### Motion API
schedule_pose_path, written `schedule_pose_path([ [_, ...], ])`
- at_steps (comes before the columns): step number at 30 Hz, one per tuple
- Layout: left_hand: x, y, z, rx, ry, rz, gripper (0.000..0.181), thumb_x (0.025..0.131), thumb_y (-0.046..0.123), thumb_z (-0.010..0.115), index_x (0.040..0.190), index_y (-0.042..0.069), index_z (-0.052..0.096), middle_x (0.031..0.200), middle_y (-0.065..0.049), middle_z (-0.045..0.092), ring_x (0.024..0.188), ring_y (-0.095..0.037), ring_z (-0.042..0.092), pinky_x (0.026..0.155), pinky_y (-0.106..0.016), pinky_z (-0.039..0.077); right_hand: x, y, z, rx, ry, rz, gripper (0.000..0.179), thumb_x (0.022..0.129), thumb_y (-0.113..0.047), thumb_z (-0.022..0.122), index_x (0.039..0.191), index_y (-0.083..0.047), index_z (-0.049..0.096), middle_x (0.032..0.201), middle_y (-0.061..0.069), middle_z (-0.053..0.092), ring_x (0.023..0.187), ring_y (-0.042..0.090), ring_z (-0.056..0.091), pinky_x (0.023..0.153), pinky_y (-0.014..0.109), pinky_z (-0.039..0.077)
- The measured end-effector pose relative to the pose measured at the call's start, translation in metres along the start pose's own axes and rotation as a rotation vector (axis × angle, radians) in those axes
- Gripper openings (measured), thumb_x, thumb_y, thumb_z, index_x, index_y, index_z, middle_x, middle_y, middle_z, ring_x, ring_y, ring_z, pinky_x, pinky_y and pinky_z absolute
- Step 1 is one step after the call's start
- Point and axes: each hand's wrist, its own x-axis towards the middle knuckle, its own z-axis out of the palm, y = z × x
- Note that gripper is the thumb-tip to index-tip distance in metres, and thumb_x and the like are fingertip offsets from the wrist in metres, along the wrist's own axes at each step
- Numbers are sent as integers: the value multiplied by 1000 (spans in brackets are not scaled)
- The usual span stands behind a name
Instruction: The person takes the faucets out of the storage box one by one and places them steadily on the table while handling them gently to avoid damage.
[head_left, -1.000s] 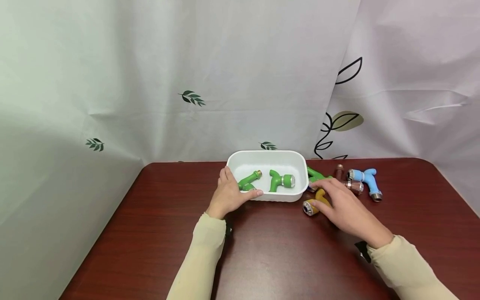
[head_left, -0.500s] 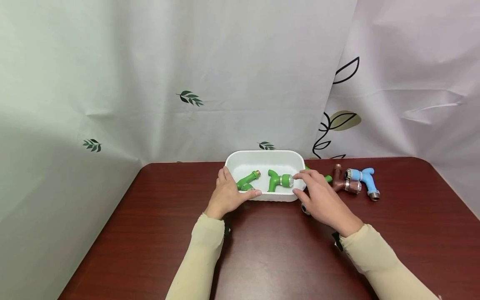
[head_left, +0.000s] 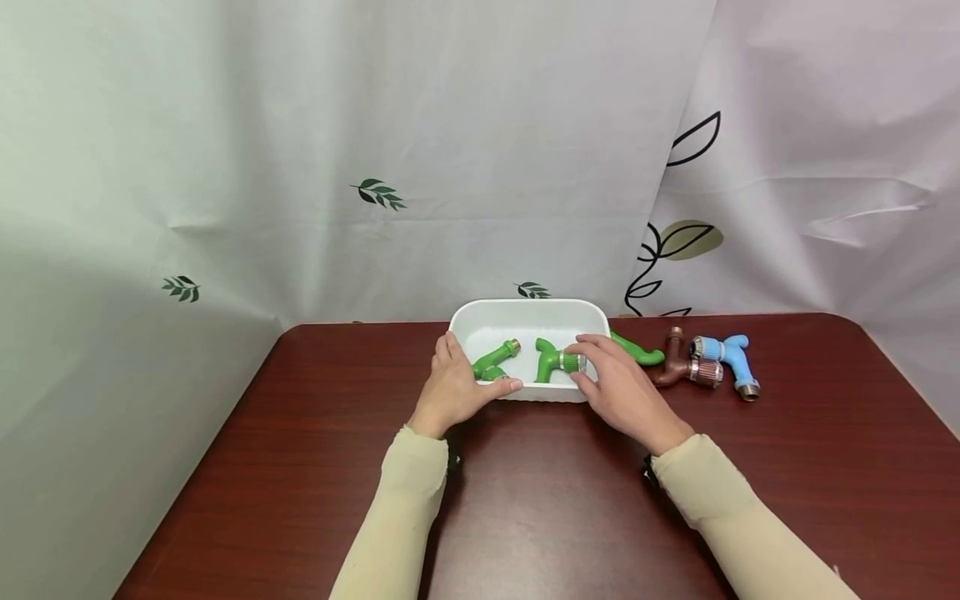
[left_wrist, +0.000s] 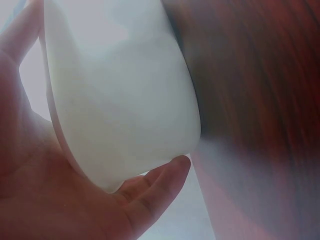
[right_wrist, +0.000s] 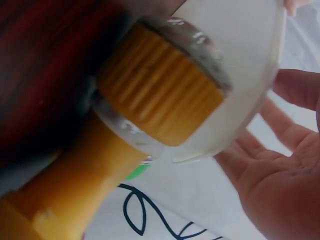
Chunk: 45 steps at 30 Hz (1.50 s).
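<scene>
A white plastic tub (head_left: 525, 312) stands at the back of the table with two green taps inside. My left hand (head_left: 450, 387) grips its front left corner, thumb over the front rim; in the left wrist view the fingers (left_wrist: 162, 192) bend round the tub's end. Over the right rim reaches my right hand (head_left: 622, 390), its thumb and forefinger spread on either side of the knob of one green tap (head_left: 547, 362). The other green tap (head_left: 497, 358) lies at the tub's left. In the right wrist view a yellow tap (right_wrist: 160, 85) looms close before the tub.
Right of the tub on the reddish-brown table (head_left: 555, 500) lie a third green tap (head_left: 636, 350), a brown tap (head_left: 675, 365) and a light blue tap (head_left: 738, 362). A white patterned curtain (head_left: 450, 167) hangs just behind the table.
My right hand has moved left from over the yellow tap to the green tap's knob inside the tub. The left hand and the tub have stayed in place.
</scene>
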Motion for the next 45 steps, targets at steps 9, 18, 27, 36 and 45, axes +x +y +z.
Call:
schedule_pose_path([
  [9, -1, 1, -1, -6, 7, 8, 137, 73, 64, 80, 156, -10, 0, 158, -24, 16, 139, -40, 31, 104, -48, 43, 7, 6, 9, -60, -45, -38, 27, 97, -9, 60, 120, -8, 74, 139, 23, 55, 131, 38, 50, 105, 53, 41],
  [18, -1, -1, 0, 4, 3, 3, 138, 73, 65, 80, 156, -10, -1, 159, -24, 14, 140, -40, 30, 105, -48, 42, 10, 7, 14, -201, -103, -135, 35, 93, -1, 52, 121, -6, 72, 137, 24, 58, 129, 39, 53, 106, 52, 40],
  [27, -1, 1, -1, 10, 9, 9, 138, 72, 65, 80, 155, -11, 0, 159, -24, 14, 140, -41, 30, 104, -48, 43, 13, 3, 12, -240, -150, -148, 31, 91, 0, 48, 105, -1, 76, 130, 25, 62, 129, 40, 52, 108, 50, 38],
  [36, -2, 2, -1, 4, 16, 8, 137, 72, 64, 81, 155, -11, 3, 159, -25, 15, 140, -42, 30, 104, -48, 43, 17, 3, 6, -280, -202, -158, 33, 91, -1, 47, 61, -5, 61, 120, 27, 66, 124, 42, 53, 106, 47, 39],
  [45, -1, 1, -2, 3, 10, 10, 138, 72, 65, 80, 155, -11, 0, 159, -25, 14, 140, -42, 30, 105, -48, 42, 18, 5, 7, -253, -155, -157, 30, 89, -3, 50, 64, -4, 65, 115, 24, 63, 113, 39, 53, 100, 49, 40],
])
